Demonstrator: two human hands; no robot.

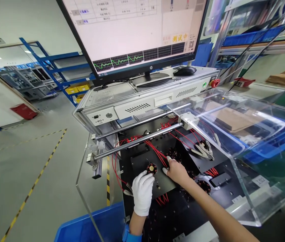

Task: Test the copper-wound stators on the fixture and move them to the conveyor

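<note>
A blue bin (66, 232) sits low at the near left; above it the gloved left hand (143, 193) has its fingers bunched, tips touching the near-left edge of a coil (151, 168), perhaps to steady it; whether they pinch it, I cannot tell. The coil lies on a dark plate (137, 161), directly in front of the person, probably so that the red wires (154, 149) can reach it; the right hand (179, 171), white-tipped on thumb and forefinger, has those two digits at the wires' near ends; whether they are clamped on anything is too small to tell.

To the right, pale clips (205, 151) lie on a second plate; a clear cover (242, 181) stands over that side, seemingly carried by the rods (137, 141), leaving the coil open to both hands. Beyond, a console (122, 114) bears the monitor (132, 37), facing the person, presumably for reading while working; a blue rack (56, 67) stands farther back.
</note>
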